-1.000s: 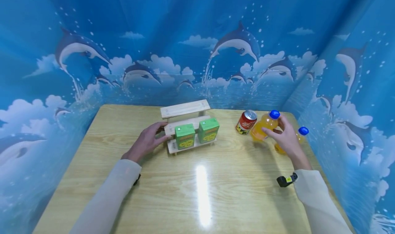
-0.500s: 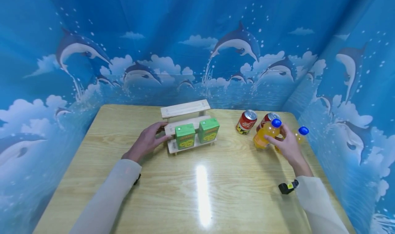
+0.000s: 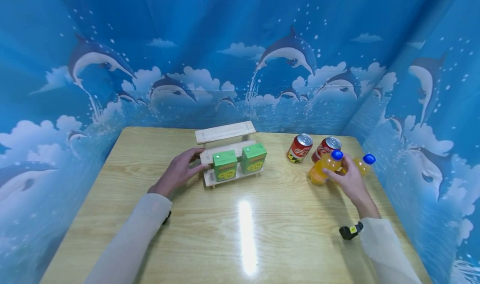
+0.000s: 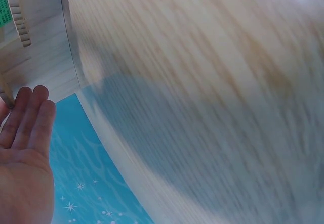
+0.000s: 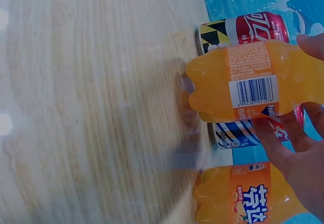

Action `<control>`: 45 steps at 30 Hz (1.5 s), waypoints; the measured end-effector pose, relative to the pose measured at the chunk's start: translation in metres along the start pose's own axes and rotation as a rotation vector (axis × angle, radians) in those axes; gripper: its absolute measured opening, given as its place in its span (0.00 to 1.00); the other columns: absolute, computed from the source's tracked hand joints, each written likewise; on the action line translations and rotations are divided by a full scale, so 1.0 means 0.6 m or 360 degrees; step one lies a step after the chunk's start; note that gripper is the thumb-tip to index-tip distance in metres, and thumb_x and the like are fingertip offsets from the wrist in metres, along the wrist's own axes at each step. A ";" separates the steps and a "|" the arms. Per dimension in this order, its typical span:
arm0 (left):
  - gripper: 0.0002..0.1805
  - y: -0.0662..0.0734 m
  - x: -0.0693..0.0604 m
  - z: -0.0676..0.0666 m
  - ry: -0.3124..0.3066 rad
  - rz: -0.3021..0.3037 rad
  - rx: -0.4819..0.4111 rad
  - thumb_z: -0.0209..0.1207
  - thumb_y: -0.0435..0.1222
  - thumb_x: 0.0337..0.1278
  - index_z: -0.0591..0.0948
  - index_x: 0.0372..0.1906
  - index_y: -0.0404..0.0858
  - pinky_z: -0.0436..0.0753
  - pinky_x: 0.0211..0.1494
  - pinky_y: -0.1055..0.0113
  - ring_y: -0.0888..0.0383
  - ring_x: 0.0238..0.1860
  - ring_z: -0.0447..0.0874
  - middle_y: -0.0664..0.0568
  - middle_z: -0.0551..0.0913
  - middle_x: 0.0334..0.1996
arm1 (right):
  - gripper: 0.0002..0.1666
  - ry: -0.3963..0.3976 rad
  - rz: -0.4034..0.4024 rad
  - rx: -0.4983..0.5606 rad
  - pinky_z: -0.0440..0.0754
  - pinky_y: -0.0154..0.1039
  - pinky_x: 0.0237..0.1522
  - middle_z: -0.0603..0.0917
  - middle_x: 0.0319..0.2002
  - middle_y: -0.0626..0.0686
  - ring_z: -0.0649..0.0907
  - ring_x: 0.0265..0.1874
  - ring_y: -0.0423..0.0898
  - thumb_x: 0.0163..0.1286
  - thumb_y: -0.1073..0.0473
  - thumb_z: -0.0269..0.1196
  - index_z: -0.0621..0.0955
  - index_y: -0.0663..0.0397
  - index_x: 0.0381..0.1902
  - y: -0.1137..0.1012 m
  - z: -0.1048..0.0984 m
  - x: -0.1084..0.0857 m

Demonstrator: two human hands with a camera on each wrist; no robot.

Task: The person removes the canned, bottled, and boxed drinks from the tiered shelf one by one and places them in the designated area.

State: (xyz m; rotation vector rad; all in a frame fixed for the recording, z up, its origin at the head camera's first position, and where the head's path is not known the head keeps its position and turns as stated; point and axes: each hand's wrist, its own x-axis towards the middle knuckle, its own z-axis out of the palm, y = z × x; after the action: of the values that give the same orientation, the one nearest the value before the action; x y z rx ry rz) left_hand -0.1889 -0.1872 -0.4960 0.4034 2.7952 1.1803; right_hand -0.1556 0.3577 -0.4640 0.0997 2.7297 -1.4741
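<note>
My right hand [image 3: 352,178] holds an orange soda bottle [image 3: 325,166] with a blue cap, thumb on one side and fingers on the other. In the right wrist view the bottle's barcode label [image 5: 253,91] faces the camera. Whether its base touches the table cannot be told. A second orange soda bottle [image 3: 362,165] stands just right of it, partly hidden by the hand. My left hand [image 3: 182,169] grips the left end of a small tiered wooden shelf [image 3: 225,132], thumb in front and fingers behind. Two green juice boxes [image 3: 225,166] stand side by side on its lowest step.
Two red cola cans [image 3: 300,148] stand behind and left of the held bottle, near the table's back edge. The wooden table [image 3: 202,234] carries everything. A blue dolphin-print curtain [image 3: 225,67] borders it at the back and sides.
My right hand has brought the orange soda bottle toward me and slightly right, uncovering the second cola can behind it. My left hand, the shelf and the juice boxes keep their places.
</note>
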 end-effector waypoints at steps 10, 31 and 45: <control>0.35 0.002 -0.001 0.001 -0.0003 -0.0009 0.0000 0.69 0.44 0.76 0.72 0.80 0.40 0.83 0.75 0.41 0.38 0.72 0.81 0.39 0.80 0.72 | 0.48 0.0026 -0.0033 0.0012 0.73 0.67 0.79 0.70 0.80 0.66 0.71 0.77 0.65 0.79 0.51 0.71 0.60 0.60 0.84 0.004 0.002 -0.010; 0.34 -0.002 -0.003 0.001 0.0015 0.0014 -0.0021 0.69 0.43 0.76 0.72 0.80 0.39 0.83 0.74 0.40 0.38 0.71 0.81 0.39 0.80 0.72 | 0.52 0.0025 0.0005 0.0121 0.76 0.34 0.75 0.62 0.85 0.62 0.67 0.80 0.60 0.80 0.45 0.68 0.53 0.41 0.90 -0.009 -0.002 -0.002; 0.36 -0.001 -0.001 0.001 0.0003 0.0010 -0.0016 0.69 0.45 0.75 0.72 0.80 0.41 0.83 0.74 0.41 0.38 0.72 0.81 0.40 0.79 0.73 | 0.43 0.0149 -0.0252 0.0093 0.74 0.22 0.65 0.73 0.78 0.60 0.72 0.68 0.34 0.80 0.54 0.69 0.65 0.51 0.85 -0.052 -0.014 0.008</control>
State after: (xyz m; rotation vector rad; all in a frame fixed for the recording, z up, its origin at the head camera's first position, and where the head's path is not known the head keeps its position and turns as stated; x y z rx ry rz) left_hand -0.1881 -0.1874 -0.4971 0.4112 2.7903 1.1961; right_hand -0.1626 0.3477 -0.4334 -0.0486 2.8272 -1.6294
